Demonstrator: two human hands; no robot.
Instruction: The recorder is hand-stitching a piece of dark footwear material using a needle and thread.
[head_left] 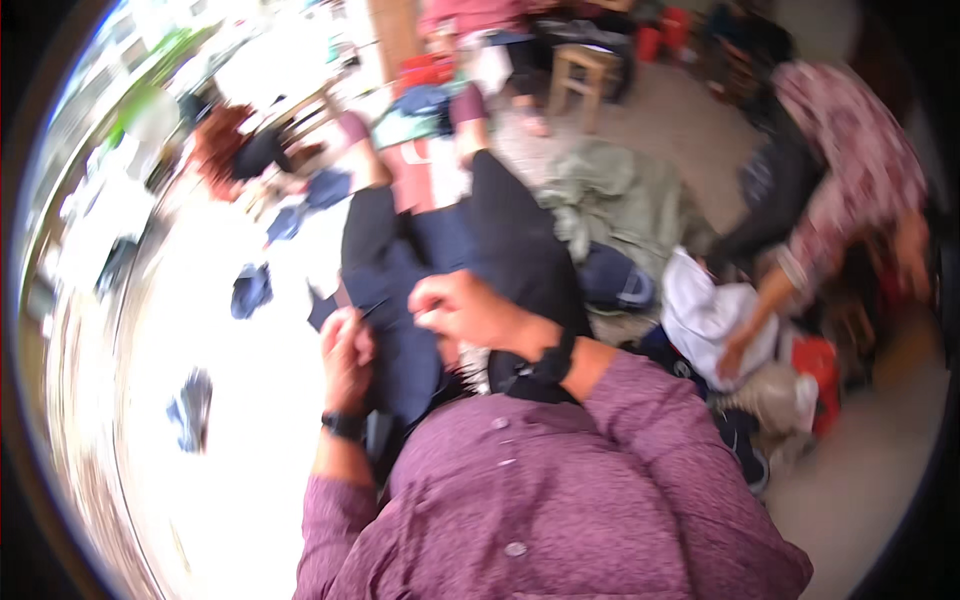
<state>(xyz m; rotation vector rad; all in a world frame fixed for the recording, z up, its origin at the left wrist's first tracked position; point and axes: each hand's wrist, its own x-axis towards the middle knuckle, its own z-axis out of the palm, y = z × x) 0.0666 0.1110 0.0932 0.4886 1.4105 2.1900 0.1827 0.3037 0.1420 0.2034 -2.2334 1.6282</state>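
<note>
Cloth [402, 375] stretches away from you, your left hand [347, 358] at its edge, right hand [462, 307] over it. Both curl, grip too blurred to tell.

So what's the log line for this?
left hand: curled; right hand: curled; navy cloth: near both hands; grip: too blurred

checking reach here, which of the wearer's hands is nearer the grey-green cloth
Right. The right hand is to the lower left of the grey-green cloth; the left hand sits farther left.
</note>
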